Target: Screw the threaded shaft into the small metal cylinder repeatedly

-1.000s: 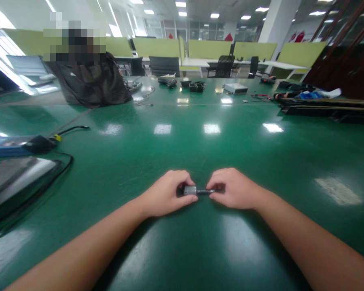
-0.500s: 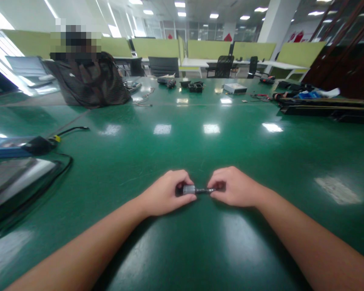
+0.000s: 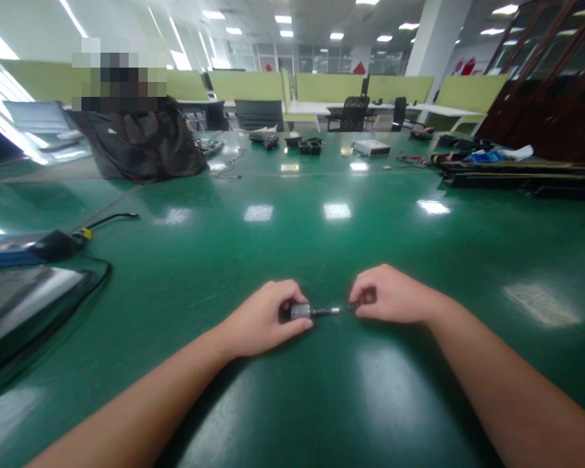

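Note:
My left hand (image 3: 268,318) is closed around a small grey cylinder (image 3: 301,311) with a thin dark shaft (image 3: 325,312) that points right and ends in a bright tip. Across a narrow gap from that tip, my right hand (image 3: 387,296) pinches a small dark piece (image 3: 353,305) between thumb and fingers. Most of this piece is hidden, and its kind cannot be made out. Both hands are low over the green table (image 3: 292,253), near its front middle.
A dark bag (image 3: 146,143) stands at the back left. Cables, a blue device (image 3: 10,250) and a flat silver-grey object (image 3: 34,292) lie at left. Along the back are a white box (image 3: 371,148) and black parts (image 3: 311,146); dark panels (image 3: 517,175) lie at right.
My right hand has moved right, away from the shaft, with the small dark piece in its fingers. The shaft's bright tip now shows. My left hand has shifted slightly left in view.

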### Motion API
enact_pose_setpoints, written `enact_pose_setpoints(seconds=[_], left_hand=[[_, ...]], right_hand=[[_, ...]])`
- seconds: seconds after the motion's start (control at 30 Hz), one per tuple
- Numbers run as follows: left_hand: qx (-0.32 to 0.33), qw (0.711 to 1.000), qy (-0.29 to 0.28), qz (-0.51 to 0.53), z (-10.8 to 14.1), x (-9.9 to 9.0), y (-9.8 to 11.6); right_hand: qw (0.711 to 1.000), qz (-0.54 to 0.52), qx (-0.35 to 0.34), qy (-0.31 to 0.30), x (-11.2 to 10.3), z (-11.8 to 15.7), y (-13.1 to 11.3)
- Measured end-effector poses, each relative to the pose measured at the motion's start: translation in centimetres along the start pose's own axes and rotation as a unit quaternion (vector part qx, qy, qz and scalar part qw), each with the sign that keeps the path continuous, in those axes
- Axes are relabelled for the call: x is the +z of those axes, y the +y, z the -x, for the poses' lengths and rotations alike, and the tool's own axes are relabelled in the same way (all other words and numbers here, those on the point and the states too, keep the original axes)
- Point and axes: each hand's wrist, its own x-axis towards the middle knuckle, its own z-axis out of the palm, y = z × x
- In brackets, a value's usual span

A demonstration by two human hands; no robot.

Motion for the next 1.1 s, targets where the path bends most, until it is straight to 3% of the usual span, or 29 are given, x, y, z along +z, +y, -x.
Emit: enact_pose_setpoints(seconds=[0.13,0.4,0.73,0.97,1.1], left_hand=[[-0.002,1.000,-0.003,0.003,0.0,0.0,0.0],[-0.009,1.000,-0.002,-0.005,0.1,-0.4,0.3],[-0.017,1.000,-0.002,-0.006,-0.1,-0.7,0.2],[-0.012,1.000,0.015,0.006,-0.4,-0.4,-0.2],[-0.009,1.000,0.015,-0.001,-0.5,-0.2,-0.2]], right_hand=[[0.996,-0.035,0.079,-0.016,-1.0,0.2,0.7],[0.993,-0.091,0.077,-0.010,0.2,-0.3,-0.7],[0.996,-0.073,0.010,0.043,1.0,-0.9,-1.0],[0.991,-0.037,-0.099,0.086,3.6,-2.6,-2.1],[0.988,-0.035,-0.110,0.099,4.1,-2.7,-2.2]])
